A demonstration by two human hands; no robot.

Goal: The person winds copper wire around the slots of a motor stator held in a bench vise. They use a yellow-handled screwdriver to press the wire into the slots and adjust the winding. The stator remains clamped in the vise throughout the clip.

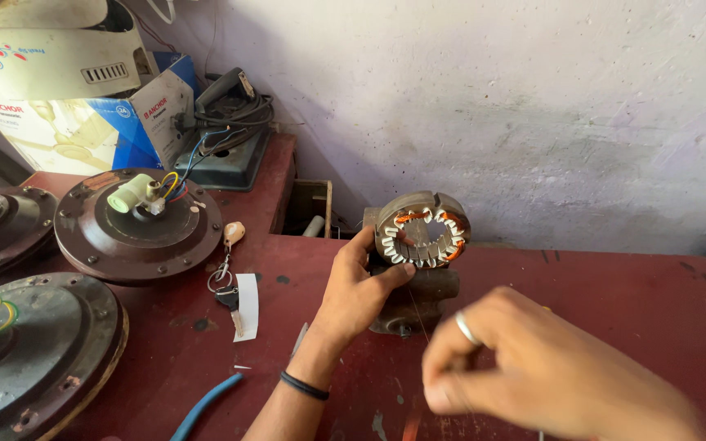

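Both hands work near the middle of the red counter (614, 294). The left hand (357, 290) reaches away from the viewer and cups the left side of a round motor stator (422, 229), thumb up along its rim, fingers (394, 276) curled under the near edge — holding it steady. That stator stands on edge, its ring of pale slots and copper windings facing the viewer, and sits on a dark metal vise (414, 302) just in front of the far wall (492, 98). The right hand (533, 367) is close to the camera and blurred, with a ring on one finger; its fingertips are pinched together on a thin wire (420, 327) that runs up toward the stator.

To the left, well apart from the hands, three brown fan motor housings crowd the counter's left edge; the nearest to the stator (136, 229) carries a green plastic part and coloured leads. Between it and the left hand lie a key bunch (226, 282) and a white paper slip (247, 306). A blue hose (206, 404) crosses the near edge. A wooden box (308, 208) sits in the gap behind the counter. Open counter stretches to the right of the vise, as far as the right edge.
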